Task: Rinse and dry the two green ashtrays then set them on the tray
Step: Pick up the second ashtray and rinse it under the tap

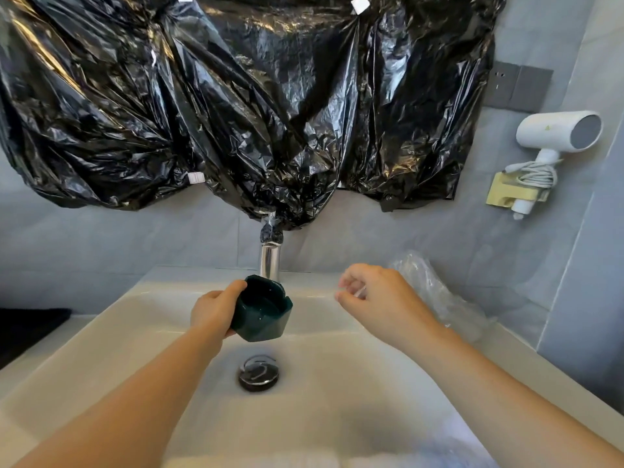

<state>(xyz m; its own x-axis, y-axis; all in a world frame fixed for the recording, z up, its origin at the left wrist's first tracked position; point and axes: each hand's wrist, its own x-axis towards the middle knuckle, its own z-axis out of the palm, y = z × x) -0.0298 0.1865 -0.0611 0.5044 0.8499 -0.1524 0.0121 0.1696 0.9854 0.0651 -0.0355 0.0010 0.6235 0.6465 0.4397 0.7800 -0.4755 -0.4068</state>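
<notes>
My left hand [216,307] grips a dark green ashtray [261,310] by its left side and holds it tilted over the white sink [135,332], just below the chrome tap [269,261]. Its hollow faces up and toward me and looks wet. My right hand [374,292] hovers to the right of the ashtray, apart from it, fingers loosely curled and holding nothing. I see only one ashtray, and no tray is in view.
The drain plug [258,372] sits in the basin below the ashtray. Black plastic sheeting [236,96] covers the wall above the tap. Crumpled clear plastic [435,292] lies on the counter at right. A white hair dryer [557,133] hangs on the right wall. Something dark [30,329] lies at far left.
</notes>
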